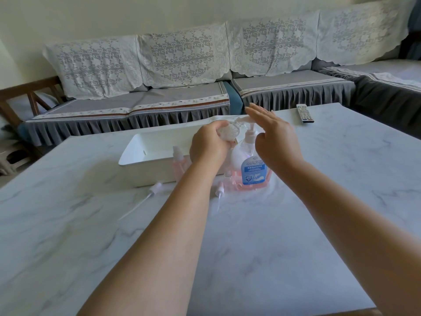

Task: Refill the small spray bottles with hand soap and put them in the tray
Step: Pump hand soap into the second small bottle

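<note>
over the soap pump (250,127), left hand (210,144) grips a small bottle (226,131), right hand (276,139) flat, fingers straight

A grey sofa (145,96) under lace covers (182,58) runs along the pale wall (114,14), turning a corner at right. A marble table (296,224) stands before it; wooden chair (27,96) at left.
</note>
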